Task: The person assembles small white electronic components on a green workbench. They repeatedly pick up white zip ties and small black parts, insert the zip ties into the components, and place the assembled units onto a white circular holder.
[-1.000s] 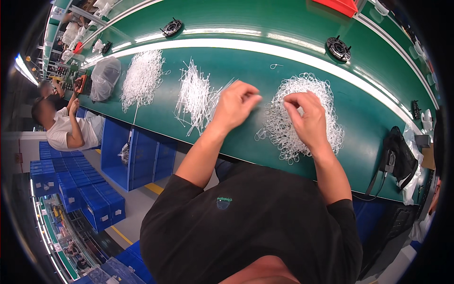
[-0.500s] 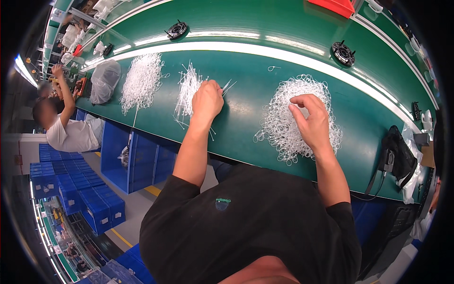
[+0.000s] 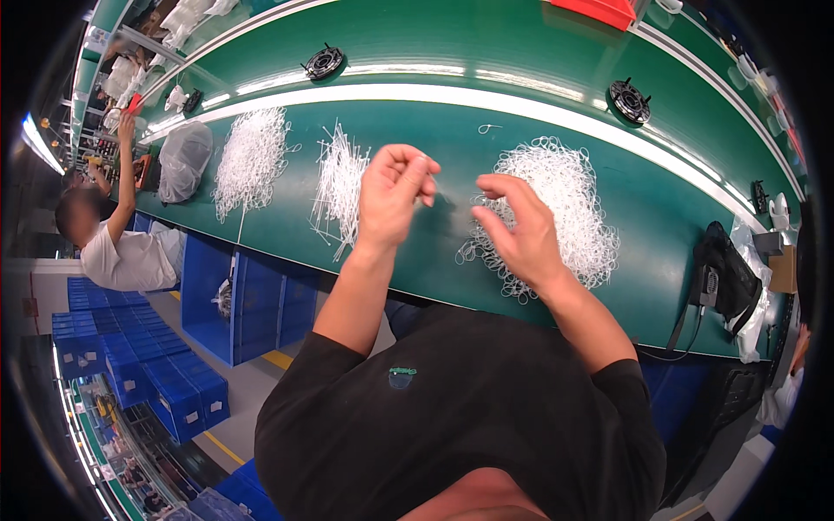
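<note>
My left hand is raised above the green belt, its fingers pinched on a thin white tie that shows faintly at the fingertips. Left of it lies a bundle of straight white ties. My right hand hovers at the near left edge of a heap of white plastic loops, thumb and fingers curled but apart. A few loops lie just under it; I cannot see any gripped. The two hands face each other, a short gap between them.
A second white heap and a clear plastic bag lie further left. Two black round parts sit on the far belt, with a red tray beyond. A co-worker sits at left; blue crates stand below.
My left hand reached left to the straight ties, then came back up toward the middle, pinched. My right hand lifted off the loop heap and moved left toward it.
</note>
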`<state>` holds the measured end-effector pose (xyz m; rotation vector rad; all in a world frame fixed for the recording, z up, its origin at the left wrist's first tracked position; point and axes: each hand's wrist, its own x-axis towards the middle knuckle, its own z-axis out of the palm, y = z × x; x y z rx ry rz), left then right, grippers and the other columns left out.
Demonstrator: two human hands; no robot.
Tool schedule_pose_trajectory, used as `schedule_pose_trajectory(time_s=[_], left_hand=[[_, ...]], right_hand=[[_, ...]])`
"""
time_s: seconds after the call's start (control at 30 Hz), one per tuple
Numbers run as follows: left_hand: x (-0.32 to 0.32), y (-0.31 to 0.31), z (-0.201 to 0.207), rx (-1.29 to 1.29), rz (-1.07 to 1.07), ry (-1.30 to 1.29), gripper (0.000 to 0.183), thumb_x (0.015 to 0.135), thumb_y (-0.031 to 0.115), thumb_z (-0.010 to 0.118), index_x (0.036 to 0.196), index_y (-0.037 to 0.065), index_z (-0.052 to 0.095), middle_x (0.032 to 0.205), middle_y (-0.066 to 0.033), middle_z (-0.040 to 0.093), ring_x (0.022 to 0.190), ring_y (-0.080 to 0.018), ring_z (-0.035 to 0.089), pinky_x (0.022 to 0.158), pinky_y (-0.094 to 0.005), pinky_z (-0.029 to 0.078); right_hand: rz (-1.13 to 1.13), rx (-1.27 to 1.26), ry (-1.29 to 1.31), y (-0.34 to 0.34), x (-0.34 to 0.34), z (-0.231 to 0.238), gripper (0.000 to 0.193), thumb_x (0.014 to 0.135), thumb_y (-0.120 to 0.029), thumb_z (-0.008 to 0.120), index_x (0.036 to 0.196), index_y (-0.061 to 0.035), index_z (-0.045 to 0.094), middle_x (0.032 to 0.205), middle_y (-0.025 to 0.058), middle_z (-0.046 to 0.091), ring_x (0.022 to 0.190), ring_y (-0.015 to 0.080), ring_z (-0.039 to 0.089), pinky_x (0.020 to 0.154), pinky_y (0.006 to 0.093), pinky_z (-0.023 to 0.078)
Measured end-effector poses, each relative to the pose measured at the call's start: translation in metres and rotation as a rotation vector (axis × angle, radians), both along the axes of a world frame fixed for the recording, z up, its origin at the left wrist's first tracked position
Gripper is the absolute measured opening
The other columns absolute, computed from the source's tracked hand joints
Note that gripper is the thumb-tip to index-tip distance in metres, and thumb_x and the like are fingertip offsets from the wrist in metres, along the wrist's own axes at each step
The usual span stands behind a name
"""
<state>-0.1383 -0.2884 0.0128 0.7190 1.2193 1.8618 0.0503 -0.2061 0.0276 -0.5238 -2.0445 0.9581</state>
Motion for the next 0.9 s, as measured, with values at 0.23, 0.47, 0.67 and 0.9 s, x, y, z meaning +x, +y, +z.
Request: schedule_pose_trajectory(time_s=[0.23,0.47,0.67,0.9], left_hand=[[0.028,-0.001,-0.01,0.093,-0.185,-0.17,0.012,0.097,0.003,0.062,0.107,-0.003,0.058,0.097,-0.0131,0.069,0.076,-0.0136,0.066,0.065,-0.0266,0.058],[0.042,-0.002,-0.02,-0.026,-0.186,-0.053,0.012,0.097,0.004,0.064,0.106,-0.004,0.06,0.092,-0.0096,0.068,0.074,-0.0114,0.066,0.065,-0.0252,0.058],[0.05,0.001,-0.023,0.011,-0.141,-0.111,0.013,0.098,0.005,0.063,0.107,-0.004,0.059,0.088,-0.0087,0.068,0.073,-0.0121,0.066,0.066,-0.0252,0.059],[0.045,0.0,-0.025,0.023,-0.122,-0.077,0.01,0.099,0.004,0.059,0.107,-0.004,0.058,0.089,-0.0126,0.068,0.077,-0.0155,0.067,0.069,-0.0274,0.059]], right_hand=[[0.078,-0.169,-0.016,-0.002,0.0,-0.011,0.018,0.087,-0.003,0.07,0.104,-0.0026,0.065,0.09,0.0119,0.069,0.079,0.0246,0.07,0.07,0.0336,0.055],[-0.032,-0.2,0.093,0.004,0.0,-0.004,0.02,0.087,0.0,0.069,0.106,-0.0012,0.063,0.087,0.0095,0.069,0.079,0.0188,0.069,0.072,0.0316,0.055],[-0.062,-0.14,0.089,0.001,-0.003,-0.004,0.013,0.085,0.0,0.069,0.098,-0.002,0.065,0.083,0.0097,0.068,0.073,0.0193,0.068,0.065,0.0314,0.054],[-0.041,-0.111,0.024,0.002,-0.002,-0.004,0.005,0.084,-0.001,0.069,0.088,-0.0021,0.068,0.077,0.0095,0.067,0.064,0.0187,0.066,0.057,0.0311,0.053]])
